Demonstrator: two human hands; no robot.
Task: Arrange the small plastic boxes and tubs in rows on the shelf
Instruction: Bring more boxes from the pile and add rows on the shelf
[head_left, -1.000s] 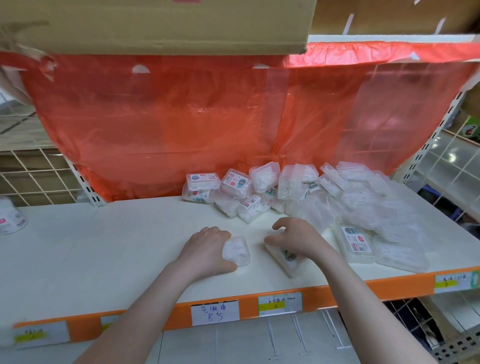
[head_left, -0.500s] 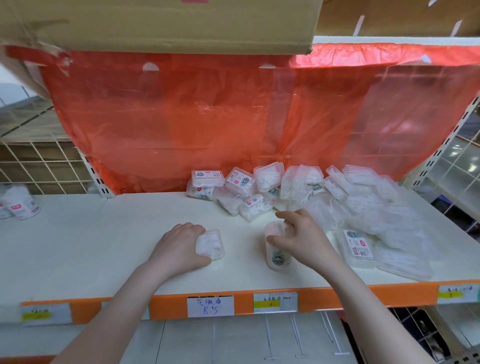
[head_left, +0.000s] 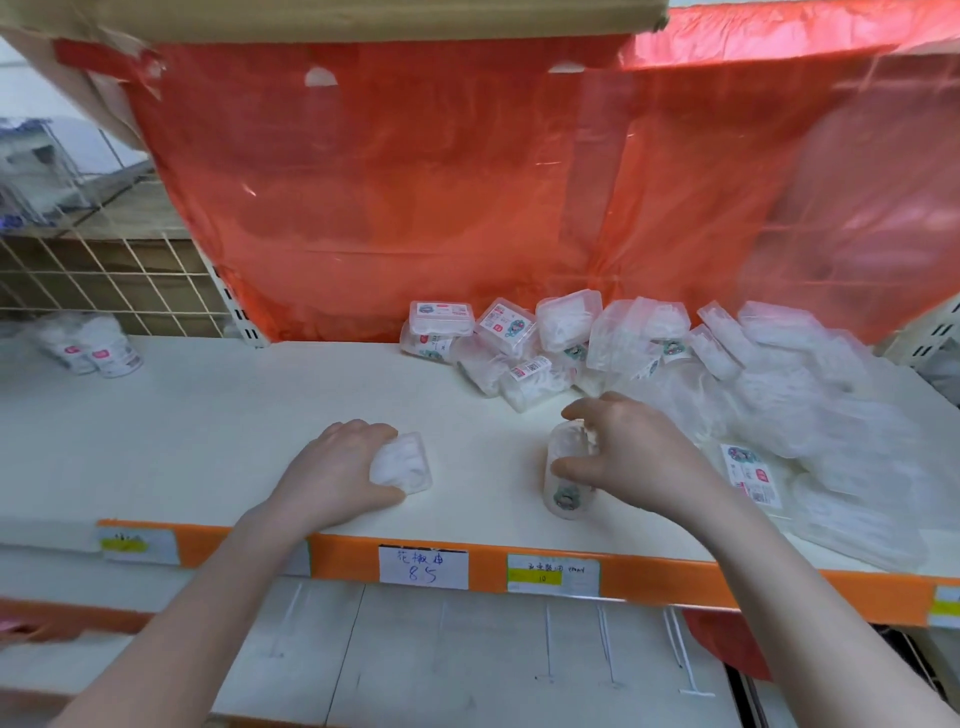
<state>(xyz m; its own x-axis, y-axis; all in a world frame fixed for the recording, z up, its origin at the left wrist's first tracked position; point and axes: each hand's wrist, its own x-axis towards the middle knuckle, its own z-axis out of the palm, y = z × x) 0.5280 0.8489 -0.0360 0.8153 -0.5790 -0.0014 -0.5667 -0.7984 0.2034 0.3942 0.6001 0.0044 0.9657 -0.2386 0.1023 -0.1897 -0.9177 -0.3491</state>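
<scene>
Single head-worn wide-angle view, looking forward and down from close in front of the shelf (head_left: 218, 431). Both forearms enter from the near edge. The orange shelf lip (head_left: 649, 577) crosses the lower frame; the red plastic sheet (head_left: 441, 197) fills the far side. Edges bend.

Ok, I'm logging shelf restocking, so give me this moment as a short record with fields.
left hand: grips a small clear box lying on the shelf
right hand: grips a small box standing on edge
unsorted pile: heaped at back right, against the red plastic sheet
rows formed: none yet
far left: two small tubs
</scene>
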